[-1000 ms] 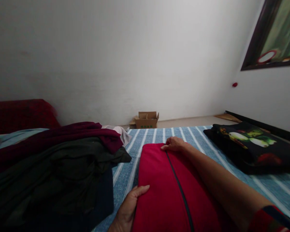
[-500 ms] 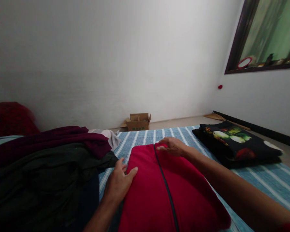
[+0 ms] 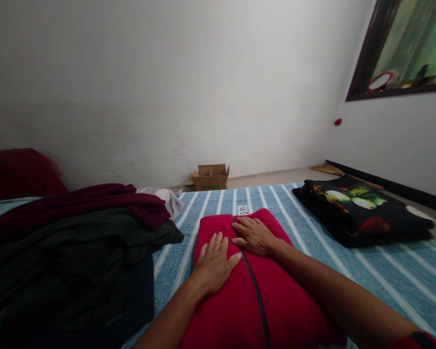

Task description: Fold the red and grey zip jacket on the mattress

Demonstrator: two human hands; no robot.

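— Fingers (image 3: pixel 218 242) of the left hand (image 3: pixel 215 261) are laid flat and slightly spread on the folded red garment (image 3: pixel 236 310), with nothing gripped. The right hand (image 3: pixel 254 236) is pressed down likewise, its fingers (image 3: pixel 244 226) held close together and angled to the left.

— Where is the garment placed with respect to them?

— It is found directly beneath both palms, spread on the striped blue sheet (image 3: pixel 312 232) in the near middle of the scene. Its long axis is run from near to far and is marked by a dark centre line (image 3: pixel 253 286), possibly a zip. The left hand is set just left of that line. The right hand is set just right of it and a little farther off, so the garment's far edge is more closely approached by the right fingertips. The two hands are kept just beside one another.

— Can any writing be read?

— A small white label (image 3: pixel 242 210) is seen at the garment's far edge, and only a "W" can be made out. Green print on the cardboard box (image 3: pixel 210 177) by the far wall cannot be read.

— And farther out?

— A heap of dark clothes (image 3: pixel 69 257) is piled just beside the garment on the left. A black fruit-print pillow (image 3: pixel 363 213) is set on the sheet to the right, well apart.
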